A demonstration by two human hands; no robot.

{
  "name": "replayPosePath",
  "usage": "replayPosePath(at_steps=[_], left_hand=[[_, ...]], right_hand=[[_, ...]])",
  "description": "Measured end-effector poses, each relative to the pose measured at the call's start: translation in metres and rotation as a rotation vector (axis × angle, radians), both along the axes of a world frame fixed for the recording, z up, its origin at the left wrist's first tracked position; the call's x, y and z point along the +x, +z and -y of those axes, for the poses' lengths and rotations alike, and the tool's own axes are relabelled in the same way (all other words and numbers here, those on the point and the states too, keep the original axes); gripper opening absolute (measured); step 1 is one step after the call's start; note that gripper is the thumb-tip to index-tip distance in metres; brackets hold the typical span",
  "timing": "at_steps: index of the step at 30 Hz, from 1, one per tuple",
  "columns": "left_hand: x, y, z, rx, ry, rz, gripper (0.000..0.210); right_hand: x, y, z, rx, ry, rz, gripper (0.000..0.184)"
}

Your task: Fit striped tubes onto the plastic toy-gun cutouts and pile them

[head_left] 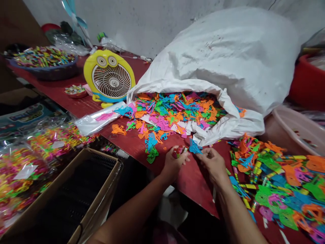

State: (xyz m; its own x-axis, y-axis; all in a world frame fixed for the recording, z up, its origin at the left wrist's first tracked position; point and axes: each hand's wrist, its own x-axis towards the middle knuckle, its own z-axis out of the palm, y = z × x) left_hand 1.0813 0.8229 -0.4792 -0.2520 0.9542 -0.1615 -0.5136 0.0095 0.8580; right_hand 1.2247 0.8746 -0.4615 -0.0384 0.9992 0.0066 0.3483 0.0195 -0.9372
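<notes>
My left hand (174, 164) is closed around a few small tubes (179, 151), reddish with a pale end showing; their exact kind is unclear. Just to its right, my right hand (212, 165) pinches a blue plastic toy piece (195, 146) by its near end, at the lip of the white sack. Beyond both hands, a heap of flat plastic pieces (177, 108) in orange, green, pink and blue spills from the sack's mouth. A green piece (152, 155) lies on the red table (193, 183), left of my left hand.
The big white sack (236, 51) fills the back right. At right lies a pile of plastic pieces mixed with tubes (279, 189), beside a pink tub (299, 122). A yellow fan (109, 76) stands back left; an open cardboard box (101, 203) sits below the left table edge.
</notes>
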Motion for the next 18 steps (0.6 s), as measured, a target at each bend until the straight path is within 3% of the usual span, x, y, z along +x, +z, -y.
replayPosePath(at_steps=[4,9,12,14,18], left_hand=[[0.007,0.000,0.003,0.024,-0.055,-0.043,0.016],[0.011,0.002,0.004,0.044,-0.108,-0.034,0.022],[0.010,0.001,0.003,0.064,-0.102,0.001,0.022],[0.009,0.000,0.003,0.064,-0.103,0.002,0.022],[0.008,0.001,0.004,0.050,-0.112,-0.015,0.023]], right_hand=[[0.012,0.009,0.031,-0.050,-0.128,-0.236,0.033],[0.001,0.018,0.049,0.013,-0.122,-0.350,0.026],[-0.006,0.014,0.049,0.038,-0.109,-0.393,0.039],[-0.006,0.010,0.048,0.005,-0.040,-0.402,0.042],[-0.001,0.004,0.047,-0.104,0.148,-0.304,0.021]])
